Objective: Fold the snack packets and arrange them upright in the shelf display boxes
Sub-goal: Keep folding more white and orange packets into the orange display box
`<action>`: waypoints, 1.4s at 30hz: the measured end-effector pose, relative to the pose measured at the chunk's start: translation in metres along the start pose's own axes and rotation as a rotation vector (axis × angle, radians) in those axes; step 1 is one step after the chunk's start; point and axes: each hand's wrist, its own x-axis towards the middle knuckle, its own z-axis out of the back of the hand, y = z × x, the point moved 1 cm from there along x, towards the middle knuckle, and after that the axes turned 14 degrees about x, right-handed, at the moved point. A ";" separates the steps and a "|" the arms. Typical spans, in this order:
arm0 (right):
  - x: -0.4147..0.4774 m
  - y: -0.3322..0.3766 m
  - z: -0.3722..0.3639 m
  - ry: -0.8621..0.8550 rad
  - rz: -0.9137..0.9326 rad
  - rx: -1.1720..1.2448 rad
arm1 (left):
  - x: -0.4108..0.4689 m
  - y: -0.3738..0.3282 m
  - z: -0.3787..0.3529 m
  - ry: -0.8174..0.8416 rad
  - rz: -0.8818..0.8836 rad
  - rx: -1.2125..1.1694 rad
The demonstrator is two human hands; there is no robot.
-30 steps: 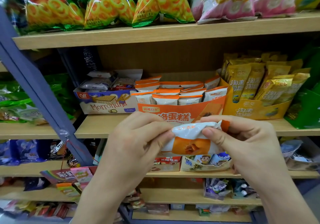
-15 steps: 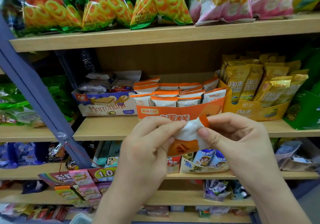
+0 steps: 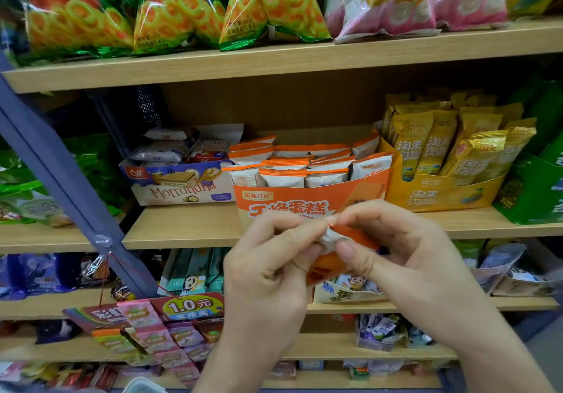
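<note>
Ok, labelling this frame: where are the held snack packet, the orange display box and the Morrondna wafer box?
snack packet (image 3: 356, 235): head view, its orange top edge.
orange display box (image 3: 320, 194): head view, front wall.
Morrondna wafer box (image 3: 182, 193): head view, front panel.

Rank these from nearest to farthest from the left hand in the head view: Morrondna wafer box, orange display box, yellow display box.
1. Orange display box: directly behind the left hand, which pinches the snack packet.
2. Morrondna wafer box: same shelf, to the left.
3. Yellow display box: same shelf, on the right, past the right hand.
</note>
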 end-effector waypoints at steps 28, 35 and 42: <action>0.042 0.039 0.116 -0.485 0.615 -0.400 | 0.111 0.029 -0.121 0.578 -0.078 0.790; 0.083 0.018 0.121 -0.335 0.671 -0.573 | 0.090 0.037 -0.116 0.557 -0.095 0.734; 0.104 0.001 0.123 -0.196 0.537 -0.771 | 0.085 0.041 -0.111 0.574 -0.079 0.666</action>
